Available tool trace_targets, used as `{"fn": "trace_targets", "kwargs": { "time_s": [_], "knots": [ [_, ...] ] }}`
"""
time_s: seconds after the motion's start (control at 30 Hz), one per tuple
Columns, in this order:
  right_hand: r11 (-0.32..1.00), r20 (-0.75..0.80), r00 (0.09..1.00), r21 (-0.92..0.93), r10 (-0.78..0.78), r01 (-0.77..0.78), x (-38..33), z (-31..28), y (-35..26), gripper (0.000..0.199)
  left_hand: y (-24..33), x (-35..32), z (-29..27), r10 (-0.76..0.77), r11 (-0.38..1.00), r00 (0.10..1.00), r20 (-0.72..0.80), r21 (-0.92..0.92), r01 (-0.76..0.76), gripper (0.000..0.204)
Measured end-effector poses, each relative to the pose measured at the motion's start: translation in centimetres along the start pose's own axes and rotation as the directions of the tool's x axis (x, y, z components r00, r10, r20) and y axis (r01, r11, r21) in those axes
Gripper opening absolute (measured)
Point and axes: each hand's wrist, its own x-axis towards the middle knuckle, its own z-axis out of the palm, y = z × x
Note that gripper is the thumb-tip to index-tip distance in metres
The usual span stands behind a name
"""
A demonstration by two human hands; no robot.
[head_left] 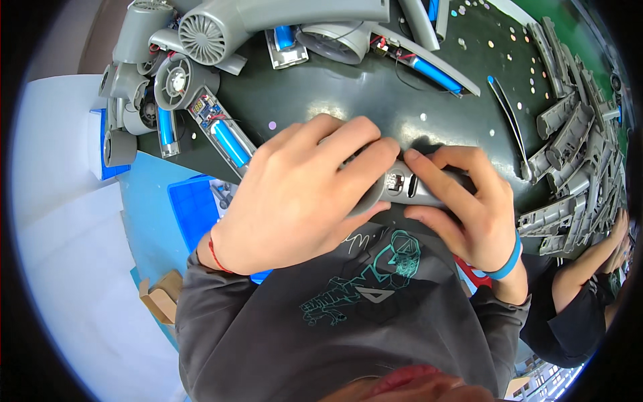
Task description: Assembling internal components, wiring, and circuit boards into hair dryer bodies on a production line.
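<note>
At the worktop [462,124], a seemingly closed housing [425,193] is being gripped by both hands [305,184] [482,214] with curled fingers [368,164], open handles [224,136] beyond it seemingly unfinished.

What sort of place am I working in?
Probably an electronics assembly workshop: an open grey handle showing a circuit board and a blue cylindrical cell lies on the dark worktop, and similar grey shell pieces are heaped at the right.

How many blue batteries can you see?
5: one battery far left, another near the left hand, one at top middle, one right of that, one at the top edge. Others may be hidden.
</note>
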Motion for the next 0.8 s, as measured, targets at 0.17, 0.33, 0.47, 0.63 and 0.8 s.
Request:
{"fn": "trace_targets", "kwargs": {
  "time_s": [0.17,0.33,0.47,0.63,0.8],
  "knots": [
    [0.997,-0.016,0.998,-0.04,-0.066,0.066,-0.3,0.1,0.2,0.056,0.1,-0.1,0.5,0.042,0.999,0.999,-0.006,0.02,-0.042,0.058],
    [0.998,-0.075,0.996,-0.006,-0.056,0.055,-1.1,1.8,-0.7,0.06,0.6,-1.1,1.0,0.038,0.989,0.999,-0.017,0.143,-0.035,0.058],
    [0.989,-0.049,0.992,-0.099,-0.118,0.113,-1.2,1.9,-0.6,0.063,0.9,-0.8,1.1,0.076,0.947,0.993,0.088,0.305,-0.1,0.056],
    [0.914,0.141,0.979,0.36,0.144,-0.187,-1.2,-2.6,0.4,0.057,-0.9,-1.4,2.2,0.297,0.923,0.938,-0.176,0.304,-0.236,0.054],
    [0.961,0.037,0.98,0.196,0.193,-0.197,-2.0,-2.1,0.4,0.047,0.1,-1.1,2.3,0.171,0.979,0.966,-0.195,0.14,-0.146,0.056]
  ]
}}
